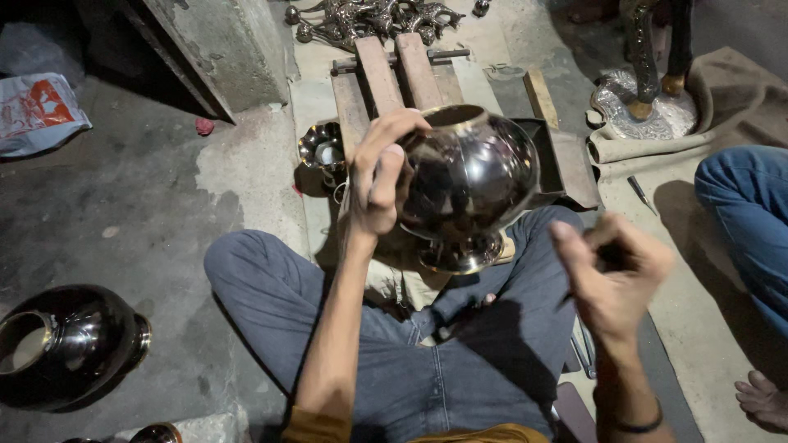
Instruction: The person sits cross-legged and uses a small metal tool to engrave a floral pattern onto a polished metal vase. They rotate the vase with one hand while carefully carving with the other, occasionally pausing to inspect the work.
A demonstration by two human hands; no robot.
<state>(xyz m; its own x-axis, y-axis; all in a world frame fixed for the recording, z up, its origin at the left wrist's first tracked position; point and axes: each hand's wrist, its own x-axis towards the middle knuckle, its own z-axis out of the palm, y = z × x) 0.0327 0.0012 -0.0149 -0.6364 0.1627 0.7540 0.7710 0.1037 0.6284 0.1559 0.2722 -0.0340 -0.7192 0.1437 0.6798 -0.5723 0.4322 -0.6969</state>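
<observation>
Blurred at the lower right of the frame, the right hand [611, 275] is pinched narrow, thumb against curled fingers; something dark and thin may sit in that pinch, but I cannot tell what. Up at the centre, the left hand [379, 176] grips the polished metal pot [472, 180] by its rim, fingers hooked over the lip and thumb against the shoulder, tilting it so the mouth faces the upper part of the frame and the round foot points down toward the crossed legs in grey trousers [394, 361].

To work this surface well, I judge the left grip should stay on the rim, off the mirror finish, with the foot braced on the cloth over the lap so the pot cannot roll. The right hand's touch wants to be light and steady.

A second dark pot [70, 344] lies on its side at the lower left, well apart. Wooden slats [394, 78] sit behind the pot in hand, with shiny metal castings [369, 18] at the top edge. Another person's jeans knee [743, 213] shows at the right.
</observation>
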